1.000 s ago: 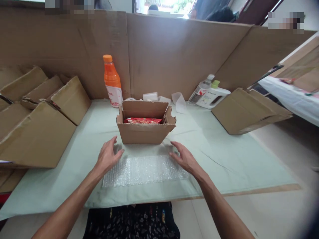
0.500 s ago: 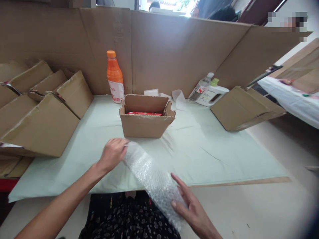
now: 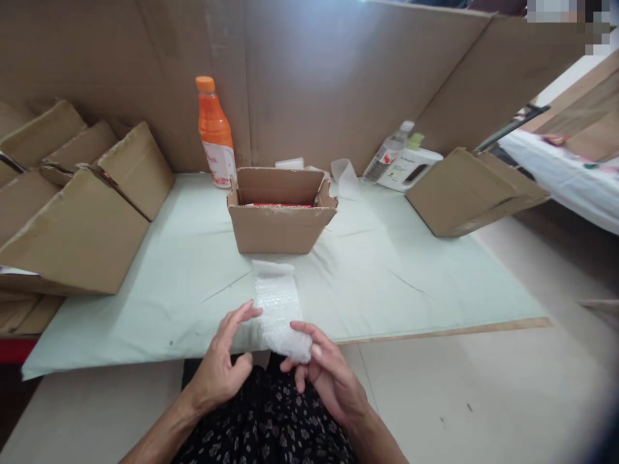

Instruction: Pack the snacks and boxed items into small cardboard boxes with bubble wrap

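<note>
A strip of bubble wrap [image 3: 278, 303] lies over the front edge of the cloth-covered table, its far end close to a small cardboard box [image 3: 275, 231]. My right hand [image 3: 333, 374] grips the strip's near end, which bends over the fingers. Beside the strip's left edge is my left hand [image 3: 225, 361], fingers apart, with nothing held in it. Something red [image 3: 280, 205] shows inside the open-topped box.
An orange bottle [image 3: 215, 129] stands behind the box. A clear bottle [image 3: 389, 154] and a white jug [image 3: 411, 169] lean at the back right, near another cardboard box [image 3: 459, 200]. Several cardboard boxes [image 3: 97, 232] fill the left side, and a cardboard wall [image 3: 338, 84] closes the back.
My left hand has let go of the far end of the bubble wrap and come back toward me. My right hand has moved up and left with the near end. The view has tilted down.
</note>
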`<move>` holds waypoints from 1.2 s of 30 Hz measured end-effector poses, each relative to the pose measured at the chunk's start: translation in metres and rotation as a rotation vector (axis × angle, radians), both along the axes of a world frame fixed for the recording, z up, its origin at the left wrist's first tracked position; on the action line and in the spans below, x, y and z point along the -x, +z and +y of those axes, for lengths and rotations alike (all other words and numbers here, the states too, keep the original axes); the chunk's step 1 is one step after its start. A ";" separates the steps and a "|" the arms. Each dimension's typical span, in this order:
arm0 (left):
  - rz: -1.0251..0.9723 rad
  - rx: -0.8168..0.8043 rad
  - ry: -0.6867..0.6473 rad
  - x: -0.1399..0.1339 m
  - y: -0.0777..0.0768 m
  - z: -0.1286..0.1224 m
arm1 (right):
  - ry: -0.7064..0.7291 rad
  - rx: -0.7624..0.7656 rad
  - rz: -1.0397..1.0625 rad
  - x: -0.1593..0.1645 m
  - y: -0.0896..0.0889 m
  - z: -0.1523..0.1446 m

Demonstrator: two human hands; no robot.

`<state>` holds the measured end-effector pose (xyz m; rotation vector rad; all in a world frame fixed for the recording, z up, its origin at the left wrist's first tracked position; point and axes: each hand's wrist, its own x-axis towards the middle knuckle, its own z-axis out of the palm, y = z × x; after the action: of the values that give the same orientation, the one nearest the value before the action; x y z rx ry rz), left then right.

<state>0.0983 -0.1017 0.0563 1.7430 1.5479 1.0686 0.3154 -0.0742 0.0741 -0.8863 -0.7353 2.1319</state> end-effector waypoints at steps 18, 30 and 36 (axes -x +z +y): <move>0.234 -0.037 0.110 -0.017 -0.016 0.018 | 0.232 -1.431 -1.161 -0.010 -0.033 0.031; 0.429 -0.007 0.166 -0.022 -0.023 0.032 | 0.116 -1.497 -1.239 -0.005 -0.027 0.043; 0.312 -0.143 -0.072 -0.011 -0.020 0.013 | 0.276 -1.405 -1.090 -0.002 -0.032 0.048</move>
<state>0.1089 -0.0892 0.0368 2.1294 1.6070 0.9244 0.3169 -0.0261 0.0419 -0.9943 -2.4910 0.6117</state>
